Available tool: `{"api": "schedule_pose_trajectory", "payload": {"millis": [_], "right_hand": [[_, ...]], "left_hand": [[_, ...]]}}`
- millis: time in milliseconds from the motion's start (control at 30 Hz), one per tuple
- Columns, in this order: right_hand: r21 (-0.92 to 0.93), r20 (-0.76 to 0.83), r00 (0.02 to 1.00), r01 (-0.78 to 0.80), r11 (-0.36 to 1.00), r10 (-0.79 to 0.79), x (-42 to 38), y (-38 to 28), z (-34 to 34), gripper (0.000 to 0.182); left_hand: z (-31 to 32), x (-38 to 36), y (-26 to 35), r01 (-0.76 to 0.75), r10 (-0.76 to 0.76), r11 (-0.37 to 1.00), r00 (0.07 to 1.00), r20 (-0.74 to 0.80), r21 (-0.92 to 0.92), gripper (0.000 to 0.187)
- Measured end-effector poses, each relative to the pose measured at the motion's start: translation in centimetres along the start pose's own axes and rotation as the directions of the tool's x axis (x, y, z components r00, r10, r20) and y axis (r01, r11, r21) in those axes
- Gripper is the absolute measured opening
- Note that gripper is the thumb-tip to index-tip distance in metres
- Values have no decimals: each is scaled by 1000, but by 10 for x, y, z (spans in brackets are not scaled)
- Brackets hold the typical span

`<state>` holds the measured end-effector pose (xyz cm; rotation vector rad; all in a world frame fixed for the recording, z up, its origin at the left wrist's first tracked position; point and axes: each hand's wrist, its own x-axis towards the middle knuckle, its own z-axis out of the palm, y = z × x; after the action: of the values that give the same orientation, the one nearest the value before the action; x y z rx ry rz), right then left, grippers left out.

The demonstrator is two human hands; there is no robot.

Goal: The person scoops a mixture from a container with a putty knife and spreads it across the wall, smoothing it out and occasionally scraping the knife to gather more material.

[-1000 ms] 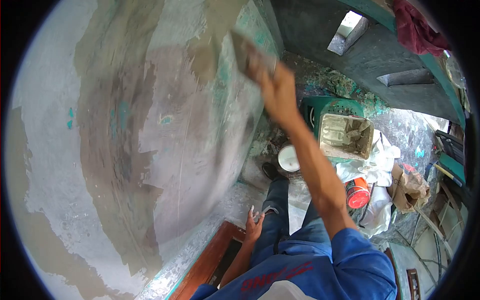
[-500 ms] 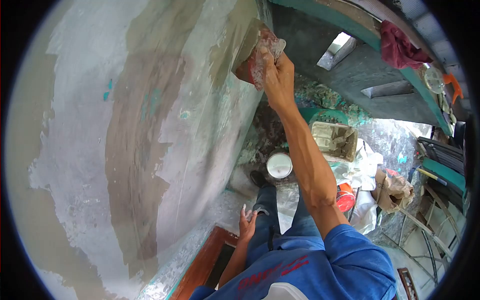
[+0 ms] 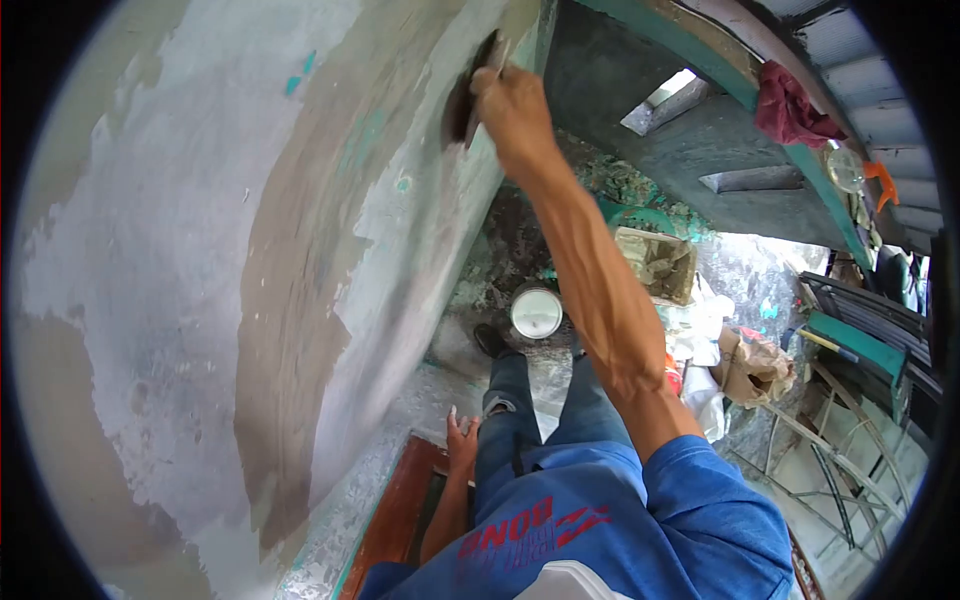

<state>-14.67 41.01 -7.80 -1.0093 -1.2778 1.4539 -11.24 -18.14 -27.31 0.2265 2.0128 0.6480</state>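
Note:
My right hand is wrapped around a wide putty knife, seen nearly edge-on near the top of the view. The blade lies against the wall, or very close to it. Pale and brownish patches of filler cover this wall. Low beside my left leg is my left hand, its pale-smeared fingers apart and nothing visible in them. A round white-topped bucket stands on the floor by my feet.
Behind my right forearm sits a messy rectangular tub. White sacks, a torn brown paper bag and metal rods lie to the right. A dark red cloth hangs on the ledge. A brown wooden frame is at lower left.
My right hand has moved left onto the wall, and the putty knife has turned from face-on to edge-on. My view has shifted slightly. The left hand stays low beside my leg.

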Motion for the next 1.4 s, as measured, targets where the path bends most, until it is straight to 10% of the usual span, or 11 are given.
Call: {"api": "schedule_pose_trajectory", "payload": {"millis": [67, 200, 267, 333, 500, 733, 867, 1033, 1267, 1400], "right_hand": [[-393, 64, 988, 152, 907, -138, -42, -9, 3, 33], [-87, 78, 981, 186, 979, -179, -118, -26, -46, 34], [70, 33, 993, -115, 991, 113, -109, -3, -83, 38], [-71, -111, 978, 171, 983, -178, -70, 39, -103, 35], [-1, -111, 973, 205, 979, -204, 23, 107, -85, 24], [131, -26, 964, 266, 955, -265, -105, 24, -41, 25], [-17, 22, 983, 185, 983, -185, -45, 62, -110, 31], [-109, -234, 777, 576, 810, -585, 87, 91, -96, 26], [-112, 141, 935, 343, 933, -327, -40, 100, -44, 29], [277, 283, 916, 204, 939, -282, -113, 72, -75, 38]], "left_hand": [[7, 13, 2, -36, 35, 999, 999, 17, 16, 77], [12, 24, 30, -144, 140, 988, 987, 74, 52, 78], [24, 24, 74, -151, 151, 988, 988, 19, -27, 78], [27, 15, 117, -38, 47, 983, 998, 43, -181, 78], [43, 13, 112, -28, 30, 999, 998, 53, -34, 78], [48, -8, 64, -30, -6, 962, 991, 130, 271, 79], [47, -3, 65, 54, -70, 984, 994, 87, 172, 79], [53, 4, 82, 35, -39, 998, 997, 61, 57, 80], [79, -8, 85, 73, -66, 995, 993, 94, -70, 80], [82, -3, 80, 26, -38, 997, 988, 150, 78, 80]]}}
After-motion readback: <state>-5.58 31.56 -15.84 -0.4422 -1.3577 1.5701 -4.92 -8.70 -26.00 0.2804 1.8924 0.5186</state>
